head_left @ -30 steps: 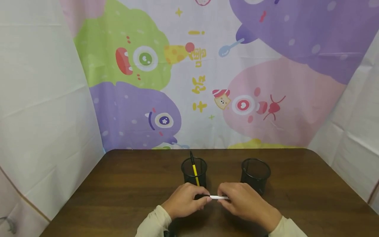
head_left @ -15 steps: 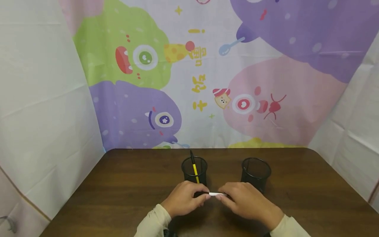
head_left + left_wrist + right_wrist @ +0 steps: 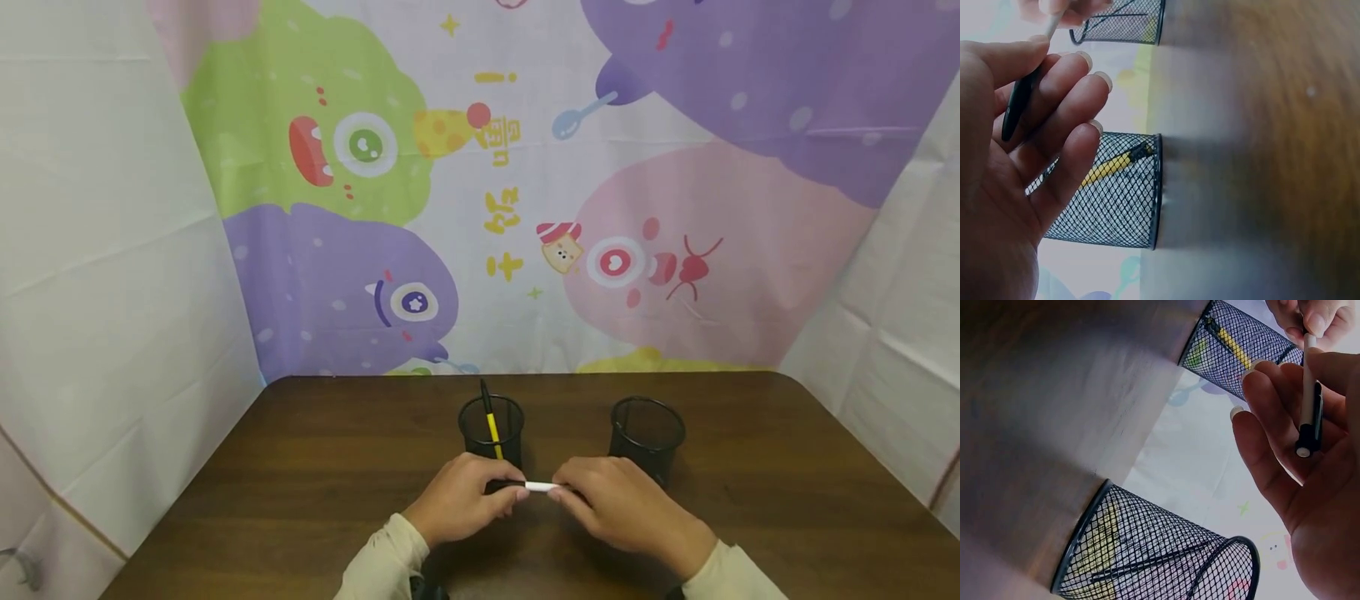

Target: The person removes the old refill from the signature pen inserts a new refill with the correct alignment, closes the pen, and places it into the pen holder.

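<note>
In the head view a white pen with a black tip end (image 3: 540, 487) lies level between both hands, above the table. My left hand (image 3: 463, 500) pinches its black end between thumb and index finger; the left wrist view shows the black tip (image 3: 1017, 103) over the palm, other fingers loosely bent. My right hand (image 3: 626, 508) pinches the white barrel (image 3: 1309, 387), whose black clip end (image 3: 1310, 434) points toward the palm in the right wrist view. Just beyond the left hand stands a black mesh pen holder (image 3: 468, 429) with a yellow and black pen (image 3: 491, 423) leaning inside.
A second black mesh pen holder (image 3: 645, 442) stands beyond the right hand. Both holders are on the brown wooden table (image 3: 337, 467). A cartoon-printed cloth (image 3: 510, 317) hangs behind the table's far edge, with white cloth (image 3: 120, 250) along the sides.
Both hands and the pen have risen slightly in the head view. The right thumb and fingers have closed in on the white barrel, and less of it shows between the hands.
</note>
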Motion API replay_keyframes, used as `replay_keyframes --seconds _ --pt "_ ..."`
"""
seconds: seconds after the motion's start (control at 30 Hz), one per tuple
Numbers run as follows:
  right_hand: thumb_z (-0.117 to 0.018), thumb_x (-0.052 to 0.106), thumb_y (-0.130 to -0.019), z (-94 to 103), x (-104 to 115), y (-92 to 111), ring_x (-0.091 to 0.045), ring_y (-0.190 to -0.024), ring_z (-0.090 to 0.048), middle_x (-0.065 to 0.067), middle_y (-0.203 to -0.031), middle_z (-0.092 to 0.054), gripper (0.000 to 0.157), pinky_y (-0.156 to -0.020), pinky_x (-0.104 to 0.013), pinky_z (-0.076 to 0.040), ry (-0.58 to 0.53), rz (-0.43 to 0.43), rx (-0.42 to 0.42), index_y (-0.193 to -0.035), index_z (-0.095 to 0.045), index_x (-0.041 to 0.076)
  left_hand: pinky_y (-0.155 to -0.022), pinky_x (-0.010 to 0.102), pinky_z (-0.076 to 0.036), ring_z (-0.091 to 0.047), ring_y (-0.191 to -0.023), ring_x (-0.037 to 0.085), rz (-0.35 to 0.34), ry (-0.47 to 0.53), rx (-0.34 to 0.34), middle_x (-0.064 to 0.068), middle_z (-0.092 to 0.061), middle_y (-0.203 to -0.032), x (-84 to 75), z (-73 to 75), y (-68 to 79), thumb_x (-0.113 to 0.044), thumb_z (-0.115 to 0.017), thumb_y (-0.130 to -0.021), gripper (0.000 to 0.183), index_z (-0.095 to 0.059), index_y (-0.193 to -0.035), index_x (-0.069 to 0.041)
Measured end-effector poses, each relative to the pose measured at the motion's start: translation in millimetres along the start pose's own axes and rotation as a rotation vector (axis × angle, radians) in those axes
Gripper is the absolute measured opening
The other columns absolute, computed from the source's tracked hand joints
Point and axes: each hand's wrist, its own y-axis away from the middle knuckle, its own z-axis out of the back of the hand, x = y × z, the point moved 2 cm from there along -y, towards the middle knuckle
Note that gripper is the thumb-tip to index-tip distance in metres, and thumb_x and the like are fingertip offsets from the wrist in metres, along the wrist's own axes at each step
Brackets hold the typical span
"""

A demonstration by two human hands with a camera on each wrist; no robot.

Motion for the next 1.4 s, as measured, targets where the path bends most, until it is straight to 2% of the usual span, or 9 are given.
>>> replay_keyframes --seconds 0.13,0.3,0.43,0.83,1.07,1.27,1.4 --pt "-0.069 0.028 -0.097 0.0 0.4 0.2 0.006 -0.063 -0.047 0.019 -0.081 -0.056 0.008 -0.056 -0.020 -0.046 0.024 0.008 -0.034 -0.092 -0.069 0.021 -0.052 0.020 -0.049 -0.061 -0.061 -0.003 0.020 0.046 0.002 -0.018 -0.064 -0.073 1.4 -0.1 -0.3 -0.031 -0.069 -0.097 0.016 -0.076 -0.102 -0.018" --pt "-0.072 0.026 -0.094 -0.4 0.9 0.8 0.005 -0.063 -0.047 0.019 -0.080 -0.056 0.008 -0.056 -0.020 -0.046 0.009 -0.005 -0.021 -0.091 -0.067 0.020 -0.052 0.020 -0.049 -0.061 -0.061 -0.002 0.038 0.074 0.004 -0.017 -0.065 -0.072 2.5 -2.5 0.5 -0.030 -0.070 -0.096 0.015 -0.076 -0.101 -0.016" --pt "-0.073 0.024 -0.094 -0.5 0.8 1.7 0.005 -0.063 -0.047 0.018 -0.080 -0.056 0.008 -0.056 -0.020 -0.047 -0.004 -0.016 -0.007 -0.091 -0.066 0.020 -0.050 0.020 -0.049 -0.061 -0.060 -0.003 0.037 0.072 -0.002 -0.018 -0.064 -0.071 1.9 -4.2 0.7 -0.029 -0.070 -0.096 0.014 -0.076 -0.100 -0.017" --pt "-0.077 0.022 -0.090 -0.2 -1.3 0.4 0.004 -0.058 -0.043 0.020 -0.076 -0.051 0.016 -0.052 -0.018 -0.042 0.026 0.012 -0.054 -0.089 -0.061 0.022 -0.051 0.020 -0.048 -0.061 -0.060 -0.002 0.059 0.077 -0.007 -0.018 -0.064 -0.070 -1.0 -4.1 -0.7 -0.029 -0.070 -0.096 0.013 -0.076 -0.100 -0.018" --pt "-0.078 0.023 -0.089 0.7 -0.8 0.2 0.005 -0.058 -0.043 0.020 -0.075 -0.050 0.019 -0.051 -0.017 -0.041 0.028 0.018 -0.061 -0.088 -0.059 0.023 -0.049 0.020 -0.045 -0.058 -0.058 -0.002 0.031 0.063 -0.011 -0.020 -0.062 -0.068 -2.5 -4.7 -0.6 -0.028 -0.069 -0.096 0.012 -0.075 -0.101 -0.018" --pt "-0.071 0.032 -0.095 1.1 0.2 0.0 0.005 -0.060 -0.046 0.020 -0.079 -0.054 0.012 -0.053 -0.018 -0.043 -0.017 -0.009 -0.019 -0.095 -0.064 0.022 -0.050 0.020 -0.046 -0.059 -0.059 -0.003 0.010 0.057 -0.018 -0.020 -0.062 -0.070 -0.3 -3.4 0.2 -0.028 -0.069 -0.096 0.010 -0.074 -0.101 -0.022" --pt "-0.059 0.038 -0.102 0.4 0.3 0.3 0.005 -0.062 -0.047 0.020 -0.081 -0.056 0.020 -0.056 -0.020 -0.046 -0.021 -0.028 0.007 -0.097 -0.069 0.021 -0.051 0.020 -0.048 -0.061 -0.060 -0.003 -0.014 0.060 -0.027 -0.019 -0.064 -0.072 1.3 -3.1 0.6 -0.028 -0.070 -0.096 0.010 -0.074 -0.103 -0.022"
